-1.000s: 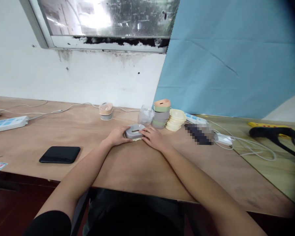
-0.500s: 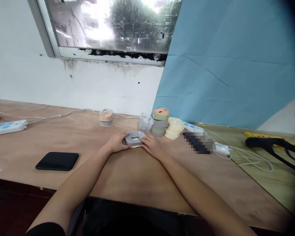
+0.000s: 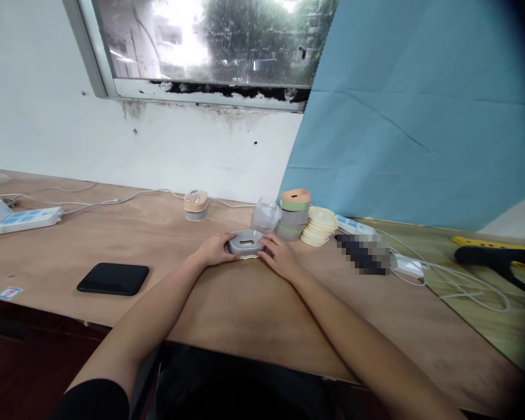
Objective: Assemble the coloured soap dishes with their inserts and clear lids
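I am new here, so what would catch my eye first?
The left hand and right hand grip a grey lid in the middle of the table. Behind it stands a stack of coloured lids; a blue sheet hangs on the right.

Slotted lid (image 3: 245,243) on bench (image 3: 245,309), mid-front, held between left grip (image 3: 214,251) and right grip (image 3: 282,259). Behind it, left to right: cup (image 3: 265,215), stack of lids (image 3: 294,214), stack of trays (image 3: 318,226). Small container (image 3: 196,205) back-left. Flat pad (image 3: 112,279) front-left; power strip (image 3: 24,219) far left.
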Available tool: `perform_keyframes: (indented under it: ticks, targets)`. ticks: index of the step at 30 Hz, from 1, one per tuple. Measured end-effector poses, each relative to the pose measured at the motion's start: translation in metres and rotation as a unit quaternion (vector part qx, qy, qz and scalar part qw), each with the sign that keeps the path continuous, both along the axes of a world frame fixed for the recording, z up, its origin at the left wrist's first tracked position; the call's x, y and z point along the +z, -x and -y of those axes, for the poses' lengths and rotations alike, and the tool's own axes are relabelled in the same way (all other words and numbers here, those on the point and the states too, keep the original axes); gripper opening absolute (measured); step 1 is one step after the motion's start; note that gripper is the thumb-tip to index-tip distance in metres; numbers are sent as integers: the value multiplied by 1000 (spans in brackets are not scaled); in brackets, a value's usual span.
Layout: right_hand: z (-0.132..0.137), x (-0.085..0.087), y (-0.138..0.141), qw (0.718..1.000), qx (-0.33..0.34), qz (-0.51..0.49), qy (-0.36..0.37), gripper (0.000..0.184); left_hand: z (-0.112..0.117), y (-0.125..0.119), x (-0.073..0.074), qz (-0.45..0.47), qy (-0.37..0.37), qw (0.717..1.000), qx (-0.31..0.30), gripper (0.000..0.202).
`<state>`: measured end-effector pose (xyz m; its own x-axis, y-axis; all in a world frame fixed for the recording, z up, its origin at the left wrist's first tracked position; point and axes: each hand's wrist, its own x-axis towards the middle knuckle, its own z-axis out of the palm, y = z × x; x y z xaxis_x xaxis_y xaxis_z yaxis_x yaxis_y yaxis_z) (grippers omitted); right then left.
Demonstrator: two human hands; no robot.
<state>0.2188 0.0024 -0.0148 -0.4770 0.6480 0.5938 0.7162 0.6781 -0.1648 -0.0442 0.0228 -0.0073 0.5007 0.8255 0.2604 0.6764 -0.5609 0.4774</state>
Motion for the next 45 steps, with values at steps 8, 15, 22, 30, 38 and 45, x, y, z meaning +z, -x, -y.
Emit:
perform_keyframes:
  ticks: [8,15,22,30,38,45]
  targets:
    - [-2,-5,-7,998,-3,-19,54,30,-1,2,-3,13,28,1000,-1,85]
    - [-7,-8,-6,994,-16,-53,91,28,-1,1,-2,-5,37,999,-7,82]
    - [-4,-6,-6,996,-13,-45,79,28,0,0,-2,-14,29,999,-7,80]
    - [2,0,-3,993,-60,-93,44,35,1,-2,-3,-1,-13,1000,-5,67]
    - [-37,-5,3,959,-205,-192,33,53,2,-4,-1,5,0,1000,18,70]
    - [-67,-11,6,959,-206,-194,7,42,3,-3,-1,7,-1,1000,11,67]
